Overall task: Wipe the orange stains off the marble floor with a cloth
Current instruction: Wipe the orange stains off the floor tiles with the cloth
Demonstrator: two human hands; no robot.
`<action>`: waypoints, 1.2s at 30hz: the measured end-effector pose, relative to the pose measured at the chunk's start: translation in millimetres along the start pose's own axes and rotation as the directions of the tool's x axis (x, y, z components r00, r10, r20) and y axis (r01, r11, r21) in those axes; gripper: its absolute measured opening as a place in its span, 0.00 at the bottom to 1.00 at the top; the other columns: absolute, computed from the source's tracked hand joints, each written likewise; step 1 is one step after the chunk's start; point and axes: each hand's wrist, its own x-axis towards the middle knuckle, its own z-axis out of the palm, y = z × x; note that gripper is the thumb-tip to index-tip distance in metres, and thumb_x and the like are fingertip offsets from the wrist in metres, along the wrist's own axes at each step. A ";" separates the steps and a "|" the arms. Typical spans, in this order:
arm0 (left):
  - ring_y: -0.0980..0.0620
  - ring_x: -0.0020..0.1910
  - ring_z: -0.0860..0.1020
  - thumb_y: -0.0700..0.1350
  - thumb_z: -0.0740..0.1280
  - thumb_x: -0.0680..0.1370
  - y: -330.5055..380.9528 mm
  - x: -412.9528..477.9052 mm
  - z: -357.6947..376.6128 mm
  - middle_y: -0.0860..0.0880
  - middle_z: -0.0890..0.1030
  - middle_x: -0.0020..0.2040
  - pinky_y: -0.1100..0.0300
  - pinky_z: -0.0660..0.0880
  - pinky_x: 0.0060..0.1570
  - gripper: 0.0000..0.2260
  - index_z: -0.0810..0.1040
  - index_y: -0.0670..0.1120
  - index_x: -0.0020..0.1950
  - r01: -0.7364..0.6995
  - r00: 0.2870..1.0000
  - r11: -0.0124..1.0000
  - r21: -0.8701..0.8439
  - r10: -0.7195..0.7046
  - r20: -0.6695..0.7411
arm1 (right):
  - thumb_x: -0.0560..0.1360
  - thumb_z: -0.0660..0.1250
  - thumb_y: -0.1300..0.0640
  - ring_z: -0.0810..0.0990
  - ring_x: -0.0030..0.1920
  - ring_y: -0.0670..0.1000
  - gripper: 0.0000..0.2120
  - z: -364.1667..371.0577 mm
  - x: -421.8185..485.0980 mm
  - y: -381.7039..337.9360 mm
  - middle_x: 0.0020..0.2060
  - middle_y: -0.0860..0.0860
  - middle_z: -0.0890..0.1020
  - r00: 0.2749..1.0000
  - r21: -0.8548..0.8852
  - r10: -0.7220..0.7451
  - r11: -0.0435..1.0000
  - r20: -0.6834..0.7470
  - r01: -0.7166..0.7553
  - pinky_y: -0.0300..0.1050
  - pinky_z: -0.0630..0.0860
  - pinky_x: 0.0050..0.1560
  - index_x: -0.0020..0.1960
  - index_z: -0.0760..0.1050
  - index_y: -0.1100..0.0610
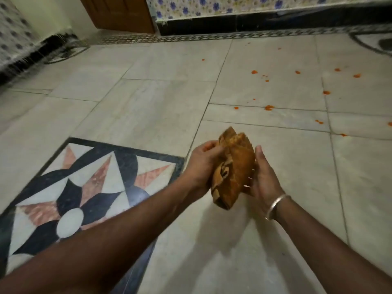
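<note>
Holding the crumpled orange-brown cloth [233,168] above the pale grey marble floor [148,102], the left hand [201,164] gripped one side with curled fingers; the right hand [263,177] pressed the other, fingers nearly straight. Scattered orange stains [269,107] lay at one to two o'clock, unwiped. Risk assessed: the already orange-soiled cloth could smear residue across clean slabs, and small specks could be missed.

My tally, kind by kind
Two hands (my left hand [201,164] and my right hand [264,177]), one cloth [235,166], one bangle [275,205], one inlaid star panel [91,187], one wooden door [118,13]; orange stains [269,107], roughly eighteen, the tiniest specks blur, so I cannot fix it exactly.
</note>
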 end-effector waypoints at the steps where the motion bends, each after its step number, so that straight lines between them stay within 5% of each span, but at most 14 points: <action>1: 0.42 0.49 0.85 0.45 0.69 0.81 6.5 3.8 1.0 0.40 0.85 0.49 0.46 0.83 0.56 0.13 0.80 0.37 0.60 -0.021 1.000 1.000 -0.007 0.021 0.022 | 0.77 0.57 0.30 0.83 0.59 0.56 0.30 9.7 -4.1 -10.1 0.58 0.53 0.85 0.998 0.091 0.017 0.996 0.066 -0.023 0.60 0.79 0.59 0.66 0.78 0.50; 3: 0.43 0.52 0.85 0.47 0.70 0.81 17.1 8.7 0.5 0.42 0.86 0.52 0.48 0.83 0.56 0.12 0.79 0.40 0.60 -0.058 0.997 0.998 -0.014 0.059 0.052 | 0.77 0.61 0.33 0.84 0.59 0.56 0.27 21.8 -6.6 -26.7 0.58 0.53 0.85 0.996 0.157 -0.035 0.987 0.087 0.021 0.62 0.79 0.59 0.66 0.78 0.51; 8: 0.48 0.60 0.83 0.50 0.78 0.75 11.5 6.8 -17.2 0.48 0.83 0.61 0.51 0.83 0.58 0.26 0.74 0.48 0.70 -0.052 0.998 0.973 0.223 0.058 -0.019 | 0.76 0.68 0.39 0.84 0.54 0.55 0.24 35.0 -0.5 -30.0 0.55 0.53 0.83 0.994 -0.068 -0.071 0.995 -0.083 0.066 0.55 0.83 0.49 0.64 0.74 0.54; 11: 0.47 0.57 0.84 0.42 0.76 0.77 8.1 0.9 -48.6 0.48 0.84 0.58 0.51 0.83 0.57 0.20 0.76 0.48 0.66 -0.015 0.996 0.954 0.301 0.039 -0.075 | 0.79 0.64 0.39 0.82 0.55 0.55 0.20 44.9 4.9 -14.6 0.56 0.53 0.80 0.999 -0.168 -0.009 0.986 -0.049 0.001 0.54 0.83 0.48 0.63 0.72 0.53; 14: 0.50 0.50 0.86 0.36 0.75 0.76 20.2 -4.7 -100.3 0.49 0.86 0.50 0.60 0.83 0.46 0.13 0.80 0.46 0.58 -0.108 0.967 0.897 0.429 0.196 -0.165 | 0.82 0.61 0.42 0.80 0.60 0.57 0.13 62.8 14.4 4.5 0.58 0.53 0.81 0.997 -0.341 -0.069 0.937 0.030 0.075 0.53 0.78 0.57 0.58 0.75 0.50; 16: 0.53 0.47 0.84 0.38 0.75 0.76 23.1 -9.6 -133.6 0.53 0.84 0.46 0.60 0.82 0.45 0.10 0.81 0.50 0.53 -0.127 0.916 0.772 0.623 0.333 -0.225 | 0.82 0.60 0.42 0.74 0.68 0.56 0.16 68.8 27.5 25.8 0.66 0.52 0.78 0.977 -0.643 -0.192 0.738 0.088 0.203 0.50 0.71 0.64 0.65 0.75 0.48; 18: 0.54 0.47 0.83 0.41 0.74 0.78 9.2 -16.3 -162.8 0.56 0.84 0.44 0.59 0.80 0.45 0.09 0.81 0.54 0.53 -0.108 0.890 0.623 0.775 0.407 -0.203 | 0.84 0.56 0.43 0.58 0.79 0.56 0.23 75.4 40.1 49.6 0.78 0.53 0.64 0.952 -0.875 -0.213 0.390 0.218 0.288 0.51 0.58 0.76 0.76 0.66 0.50; 20: 0.52 0.54 0.83 0.43 0.72 0.79 -17.7 -22.2 -183.9 0.56 0.85 0.52 0.54 0.81 0.54 0.12 0.82 0.54 0.62 -0.122 0.935 0.488 0.864 0.348 -0.065 | 0.85 0.51 0.43 0.41 0.82 0.55 0.27 82.5 50.9 70.7 0.82 0.54 0.48 0.941 -0.946 -0.157 0.073 0.301 0.315 0.56 0.44 0.79 0.81 0.54 0.50; 22: 0.51 0.64 0.79 0.54 0.69 0.81 -39.6 -25.6 -192.4 0.50 0.82 0.66 0.46 0.76 0.67 0.20 0.77 0.53 0.73 -0.104 0.982 0.446 0.889 0.185 0.022 | 0.85 0.47 0.42 0.34 0.80 0.56 0.29 87.2 59.6 86.7 0.82 0.53 0.39 0.937 -0.942 -0.122 -0.124 0.327 0.312 0.60 0.39 0.79 0.82 0.45 0.49; 24: 0.48 0.74 0.71 0.62 0.60 0.81 -52.7 -19.6 -196.7 0.48 0.75 0.75 0.43 0.64 0.77 0.27 0.72 0.52 0.77 -0.078 0.985 0.425 0.902 0.174 0.003 | 0.84 0.45 0.41 0.32 0.80 0.56 0.30 90.6 70.3 97.8 0.81 0.54 0.35 0.934 -0.929 -0.123 -0.207 0.336 0.307 0.61 0.37 0.79 0.82 0.39 0.49; 26: 0.48 0.83 0.57 0.64 0.49 0.82 -68.8 -8.2 -199.6 0.49 0.64 0.83 0.43 0.48 0.82 0.31 0.63 0.52 0.82 -0.053 0.977 0.270 0.961 0.215 -0.006 | 0.84 0.43 0.40 0.32 0.80 0.55 0.31 90.5 80.2 107.9 0.81 0.54 0.35 0.934 -0.925 -0.133 -0.239 0.332 0.295 0.62 0.36 0.78 0.82 0.37 0.48; 30: 0.52 0.84 0.37 0.73 0.30 0.76 -114.8 4.3 -199.4 0.53 0.39 0.85 0.43 0.35 0.81 0.40 0.38 0.56 0.85 0.037 0.990 0.043 0.998 0.132 -0.043 | 0.84 0.42 0.40 0.43 0.82 0.56 0.30 82.5 87.7 130.2 0.82 0.55 0.45 0.890 -0.916 -0.280 -0.288 0.359 0.279 0.62 0.42 0.79 0.83 0.44 0.49; 36: 0.46 0.85 0.49 0.66 0.38 0.82 -104.2 41.7 -222.4 0.48 0.51 0.86 0.37 0.45 0.81 0.35 0.48 0.52 0.86 0.139 0.951 -0.027 0.990 0.282 -0.126 | 0.82 0.45 0.39 0.51 0.81 0.57 0.32 79.2 89.9 135.6 0.82 0.55 0.54 0.867 -0.911 -0.327 -0.300 0.376 0.282 0.63 0.47 0.79 0.82 0.53 0.50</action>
